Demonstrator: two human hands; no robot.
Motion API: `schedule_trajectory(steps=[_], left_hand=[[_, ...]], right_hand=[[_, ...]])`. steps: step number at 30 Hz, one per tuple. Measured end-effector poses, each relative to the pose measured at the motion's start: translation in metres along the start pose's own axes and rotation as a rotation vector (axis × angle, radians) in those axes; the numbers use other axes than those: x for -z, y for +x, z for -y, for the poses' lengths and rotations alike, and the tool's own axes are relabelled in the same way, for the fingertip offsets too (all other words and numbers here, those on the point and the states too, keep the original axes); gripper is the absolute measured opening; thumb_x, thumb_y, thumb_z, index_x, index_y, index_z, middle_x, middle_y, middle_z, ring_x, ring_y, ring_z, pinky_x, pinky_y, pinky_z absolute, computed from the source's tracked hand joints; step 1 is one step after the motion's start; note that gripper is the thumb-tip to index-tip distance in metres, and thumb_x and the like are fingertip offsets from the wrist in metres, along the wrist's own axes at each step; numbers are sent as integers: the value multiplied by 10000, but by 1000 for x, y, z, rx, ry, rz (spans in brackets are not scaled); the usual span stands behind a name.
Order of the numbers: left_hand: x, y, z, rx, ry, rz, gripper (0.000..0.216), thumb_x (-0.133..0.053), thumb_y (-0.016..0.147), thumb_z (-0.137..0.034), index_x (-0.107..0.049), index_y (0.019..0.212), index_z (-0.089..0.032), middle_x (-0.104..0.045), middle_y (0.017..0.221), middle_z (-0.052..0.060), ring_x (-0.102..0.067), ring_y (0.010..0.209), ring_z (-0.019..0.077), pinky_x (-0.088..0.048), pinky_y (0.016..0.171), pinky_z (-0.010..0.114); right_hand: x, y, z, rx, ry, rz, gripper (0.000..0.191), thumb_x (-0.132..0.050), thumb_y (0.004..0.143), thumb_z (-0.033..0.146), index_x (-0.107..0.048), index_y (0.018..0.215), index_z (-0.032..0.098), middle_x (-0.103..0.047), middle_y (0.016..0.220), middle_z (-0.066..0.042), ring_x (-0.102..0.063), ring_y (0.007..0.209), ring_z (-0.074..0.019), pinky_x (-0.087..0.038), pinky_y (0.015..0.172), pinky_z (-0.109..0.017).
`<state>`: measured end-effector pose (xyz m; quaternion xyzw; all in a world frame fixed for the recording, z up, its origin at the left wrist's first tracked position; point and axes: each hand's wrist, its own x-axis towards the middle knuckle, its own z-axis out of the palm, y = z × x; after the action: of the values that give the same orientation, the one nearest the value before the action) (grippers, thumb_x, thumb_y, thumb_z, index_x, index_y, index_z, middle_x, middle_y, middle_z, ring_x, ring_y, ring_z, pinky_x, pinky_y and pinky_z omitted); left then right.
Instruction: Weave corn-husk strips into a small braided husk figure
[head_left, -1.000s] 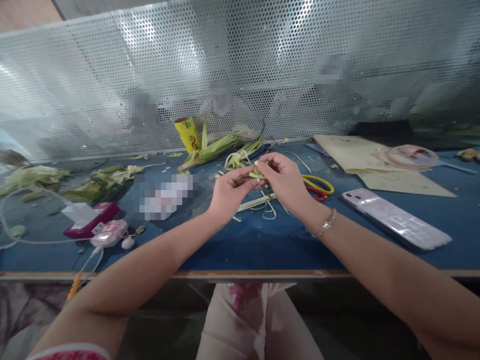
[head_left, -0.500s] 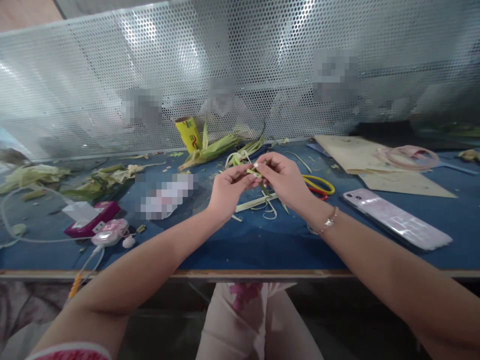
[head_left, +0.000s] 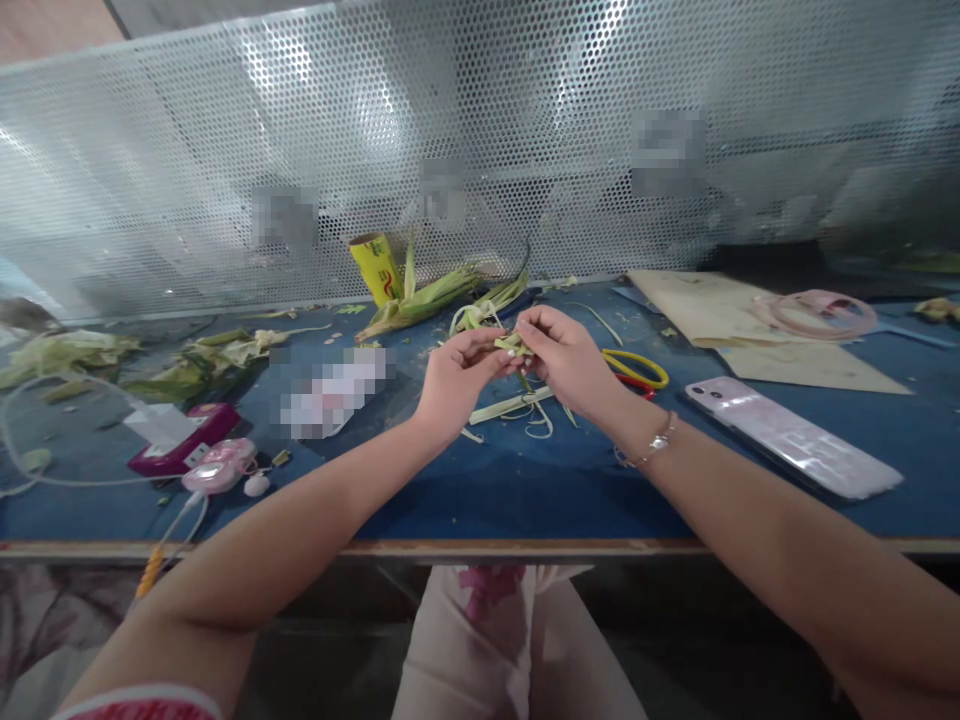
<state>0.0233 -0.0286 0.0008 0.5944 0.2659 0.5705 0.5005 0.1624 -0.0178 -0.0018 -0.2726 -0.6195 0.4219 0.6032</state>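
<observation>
Left hand [head_left: 456, 388] and right hand [head_left: 568, 362] clamp their fingers on a small, folded green husk strip [head_left: 513, 345] above a blue table [head_left: 480, 500]. Pale, stringy husk shreds [head_left: 510, 405] curl below, near a smooth yellow loop [head_left: 664, 371].

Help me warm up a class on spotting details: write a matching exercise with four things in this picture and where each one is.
Things:
1. phone
2. green scrap
3. bracelet
4. tube

Places:
A. around the right wrist
B. near the mesh panel, beside a corn husk
C. lying on the blue table, to the right of the right hand
D. held in the fingertips between the left hand and the right hand

Right pairs: 1-C, 2-D, 3-A, 4-B
</observation>
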Motion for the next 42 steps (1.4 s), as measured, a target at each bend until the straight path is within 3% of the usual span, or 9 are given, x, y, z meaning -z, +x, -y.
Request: schedule_trajectory(steps=[16,24,34,42], left_hand=[[1,0,0,-44,95,3,272,-710,662,-235,-627,912,-165,-687,773,27,-665,733,151,-556,753,345],[0,1,3,18,-98,-84,285,-754,608,-178,-510,754,-161,-638,666,-30,-647,661,105,-547,723,287],[-4,0,0,93,-186,-95,201,-760,611,-207,-600,699,-122,-648,656,-4,-640,652,92,-536,775,280],[-2,1,3,84,-114,-70,169,-728,660,-236,-600,691,-131,-635,653,-5,-621,648,90,-532,777,297]], right_hand=[[-2,-3,6,9,-82,-17,200,-660,735,362,-551,733,195,-514,595,36,-479,517,-79,-399,490,-233],[-2,-1,0,-20,-57,-45,246,-673,721,414,-575,713,188,-524,596,29,-462,510,-77,-395,482,-230],[-8,-2,1,-88,86,-75,293,-693,695,434,-543,689,183,-476,602,42,-438,516,-61,-405,489,-212],[-4,-1,-7,-15,-73,-65,264,-638,747,441,-556,733,191,-490,590,40,-451,497,-70,-400,478,-221]])
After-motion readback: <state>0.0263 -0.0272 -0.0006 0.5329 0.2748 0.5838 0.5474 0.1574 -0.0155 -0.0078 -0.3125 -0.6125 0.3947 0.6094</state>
